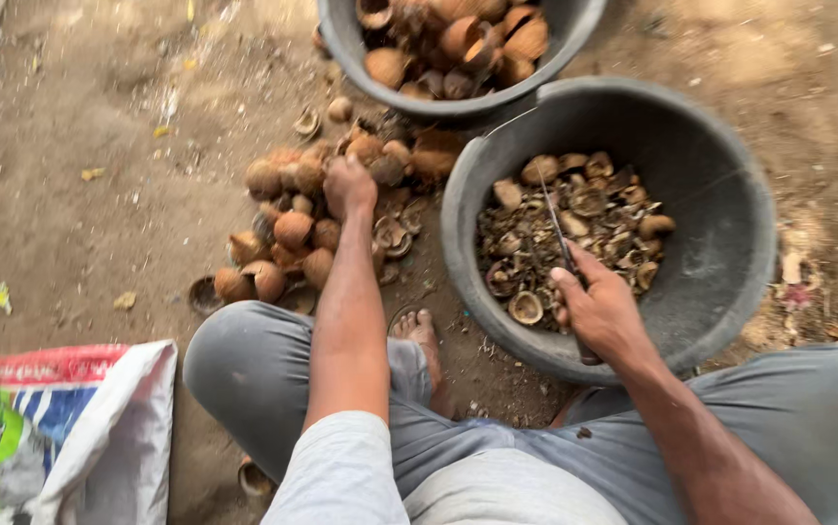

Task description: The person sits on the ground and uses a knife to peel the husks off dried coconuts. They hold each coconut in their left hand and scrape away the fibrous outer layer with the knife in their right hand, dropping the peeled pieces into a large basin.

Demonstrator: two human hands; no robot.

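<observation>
My left hand (348, 185) reaches forward onto a pile of small brown husked nuts (293, 233) on the dirt ground, fingers curled over one of them. My right hand (594, 306) grips a thin knife (557, 228) whose blade points up over a dark round tub (720, 262). That tub holds several cut shell pieces and husk scraps (575, 228). I sit with knees apart in grey trousers, and a bare foot (419, 331) shows between them.
A second dark tub (341, 39) at the top is filled with more brown nuts. A printed white sack (59, 428) lies at the lower left. Loose shell halves (205, 292) and dry leaves are scattered on the bare dirt.
</observation>
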